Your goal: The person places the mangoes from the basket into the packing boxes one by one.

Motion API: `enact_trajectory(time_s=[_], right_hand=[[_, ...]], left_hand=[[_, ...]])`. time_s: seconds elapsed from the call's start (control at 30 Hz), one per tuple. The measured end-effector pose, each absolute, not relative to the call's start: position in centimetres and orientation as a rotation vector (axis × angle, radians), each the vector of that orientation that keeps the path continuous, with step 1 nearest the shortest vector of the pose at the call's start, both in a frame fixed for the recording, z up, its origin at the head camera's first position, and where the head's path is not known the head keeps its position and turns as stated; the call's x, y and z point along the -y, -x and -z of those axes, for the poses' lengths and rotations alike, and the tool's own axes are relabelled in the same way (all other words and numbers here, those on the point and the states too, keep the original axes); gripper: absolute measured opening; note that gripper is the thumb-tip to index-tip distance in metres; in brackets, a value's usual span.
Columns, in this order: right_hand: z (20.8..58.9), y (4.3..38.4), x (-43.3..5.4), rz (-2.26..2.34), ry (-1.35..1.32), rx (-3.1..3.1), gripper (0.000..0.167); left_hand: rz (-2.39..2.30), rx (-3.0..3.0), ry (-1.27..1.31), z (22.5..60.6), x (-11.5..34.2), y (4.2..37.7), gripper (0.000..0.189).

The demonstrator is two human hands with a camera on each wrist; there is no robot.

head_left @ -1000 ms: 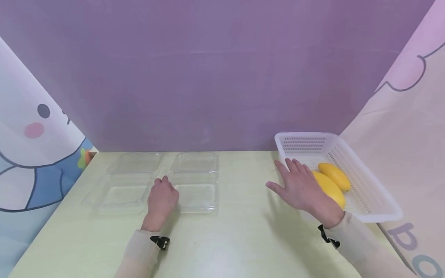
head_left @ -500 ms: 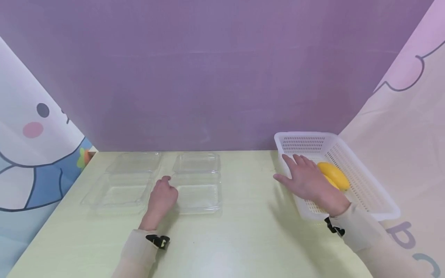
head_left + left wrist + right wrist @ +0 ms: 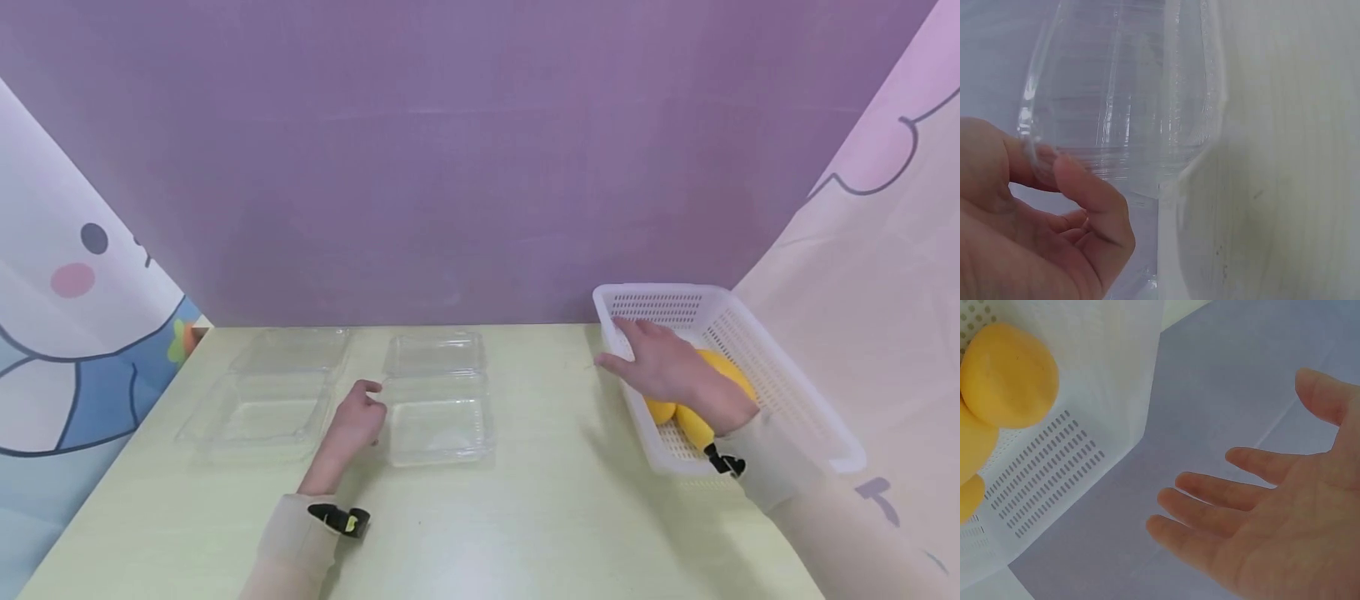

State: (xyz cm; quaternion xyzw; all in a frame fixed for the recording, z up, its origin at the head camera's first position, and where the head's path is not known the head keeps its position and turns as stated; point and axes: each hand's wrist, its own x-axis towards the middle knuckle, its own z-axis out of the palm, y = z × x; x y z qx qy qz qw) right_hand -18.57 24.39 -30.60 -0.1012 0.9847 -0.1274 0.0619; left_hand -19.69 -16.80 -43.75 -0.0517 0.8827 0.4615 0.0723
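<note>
My left hand [image 3: 358, 423] is at the left side of the nearer clear plastic clamshell box [image 3: 438, 421], which lies opened out with its lid on the far side. In the left wrist view, curled thumb and finger pinch the corner of the clear box [image 3: 1116, 106]. Over the left part of a white perforated basket [image 3: 806, 400] hovers my right hand [image 3: 663, 367], fingers spread and holding nothing. Yellow mangoes [image 3: 696, 427] lie in the basket below it, partly hidden by the hand. The right wrist view shows a mango [image 3: 1010, 375] apart from the fingers.
A second opened clear clamshell box [image 3: 273, 417] lies to the left of the hand. The pale green table [image 3: 480, 517] ends at a purple backdrop [image 3: 480, 167]. Printed cloth panels [image 3: 885, 317] rise at both sides, the right one close beside the basket.
The box by my left hand has shifted to the right. My right hand has moved slightly right and away over the basket, uncovering mangoes nearer the front.
</note>
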Motion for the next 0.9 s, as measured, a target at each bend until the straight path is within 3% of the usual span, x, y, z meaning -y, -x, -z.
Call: enact_trajectory(time_s=[0.9], right_hand=[[31.6, 22.6, -28.6, 0.586, 0.167, -2.788, 0.087]], left_hand=[[-1.528, -2.564, 0.142, 43.9, 16.3, 19.1, 0.046]])
